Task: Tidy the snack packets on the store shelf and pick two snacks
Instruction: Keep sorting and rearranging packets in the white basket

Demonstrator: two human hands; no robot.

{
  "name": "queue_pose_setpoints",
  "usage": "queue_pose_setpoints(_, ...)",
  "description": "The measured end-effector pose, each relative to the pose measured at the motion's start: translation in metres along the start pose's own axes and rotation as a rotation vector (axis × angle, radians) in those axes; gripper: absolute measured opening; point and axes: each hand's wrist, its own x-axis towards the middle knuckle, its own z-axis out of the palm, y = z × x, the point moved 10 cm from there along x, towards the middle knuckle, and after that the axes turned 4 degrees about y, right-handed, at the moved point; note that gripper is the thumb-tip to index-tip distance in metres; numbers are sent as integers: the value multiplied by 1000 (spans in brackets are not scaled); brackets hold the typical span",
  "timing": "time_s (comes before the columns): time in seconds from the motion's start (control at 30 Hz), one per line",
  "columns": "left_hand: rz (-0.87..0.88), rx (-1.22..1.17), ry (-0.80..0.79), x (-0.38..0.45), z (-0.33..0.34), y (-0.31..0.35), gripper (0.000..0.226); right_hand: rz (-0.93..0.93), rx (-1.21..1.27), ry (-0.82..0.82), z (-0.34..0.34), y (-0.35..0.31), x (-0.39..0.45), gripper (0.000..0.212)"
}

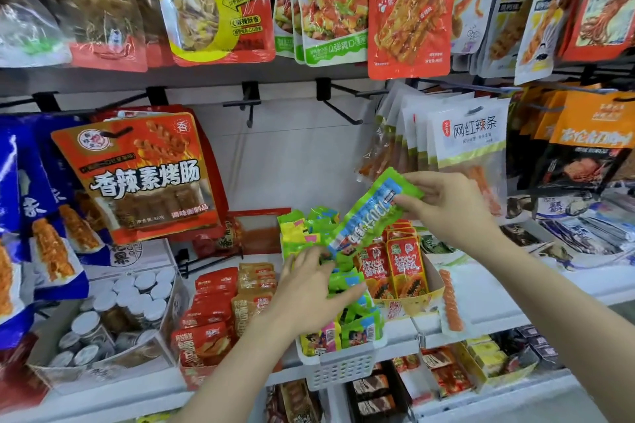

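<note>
Hands over the white basket (343,369).
Our right hand (443,206) pinches a green packet (372,213) above it; our left hand (311,292), fingers loose, rests on packets inside.

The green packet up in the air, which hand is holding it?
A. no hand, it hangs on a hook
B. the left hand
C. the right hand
C: the right hand pinches the green packet by its upper end, while the left hand rests flat on the packets in the white basket.

green packets (347,280) partly hidden under the left hand (311,288), hanging bags above cut off by the top edge, both forearms cut off below
</note>
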Motion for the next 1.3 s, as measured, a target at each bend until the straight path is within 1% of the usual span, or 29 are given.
queue_pose_setpoints(0.17, 15, -47, -18, -6, 3, -3, 99, -34, -31, -17, 11, -5, 2, 39)
queue_pose_setpoints(0.23, 29, -45, -21, -8, 4, -3, 95, -16, -24, -14, 9, 0, 2, 37)
queue_pose_setpoints(0.37, 55, -91, 31, -13, 3, -2, 78, 59, 64, -44, 3, 8, 0, 33)
queue_pose_setpoints(0.43, 63, -122, 50, -17, 4, -1, 78, 74, 67, -81, 6, 7, 2, 34)
queue_pose_setpoints(0.5, 67, -129, 60, -20, 6, -1, 79, 26, -56, -127, 16, 2, 2, 38)
queue_pose_setpoints(0.57, 68, -136, 72, -20, 6, -3, 79, -71, -268, -186, 35, -5, 0, 38)
queue_pose_setpoints(0.63, 75, -142, 76, -18, 4, -3, 79, -166, -398, -245, 62, -11, -6, 37)
queue_pose_setpoints(0.73, 77, -175, 81, -16, 1, -5, 77, -191, -428, -337, 103, -5, -14, 38)
queue_pose_setpoints(0.83, 67, -203, 94, -16, 0, -10, 74, -155, -555, -514, 142, 16, -27, 31)
queue_pose_setpoints(0.87, 68, -207, 98, -16, 0, -10, 72, -136, -577, -541, 147, 23, -30, 28)
queue_pose_setpoints(1.0, 72, -213, 142, -17, -1, -10, 65, -88, -553, -545, 150, 37, -31, 23)
queue_pose_setpoints(1.07, 70, -208, 139, -17, 0, -11, 64, -109, -559, -614, 155, 37, -32, 21)
queue_pose_setpoints(1.13, 71, -174, 82, -13, 3, -12, 64, -125, -550, -703, 160, 37, -31, 20)
queue_pose_setpoints(1.17, 72, -149, 54, -11, 4, -11, 66, -128, -533, -705, 158, 35, -27, 20)
queue_pose_setpoints(1.2, 72, -129, 37, -10, 4, -12, 67, -134, -519, -660, 154, 31, -19, 20)
queue_pose_setpoints(1.27, 74, -117, 37, -11, 5, -12, 72, -172, -513, -483, 140, 24, -4, 17)
queue_pose_setpoints(1.3, 77, -126, 47, -13, 5, -12, 74, -186, -516, -424, 137, 21, -2, 17)
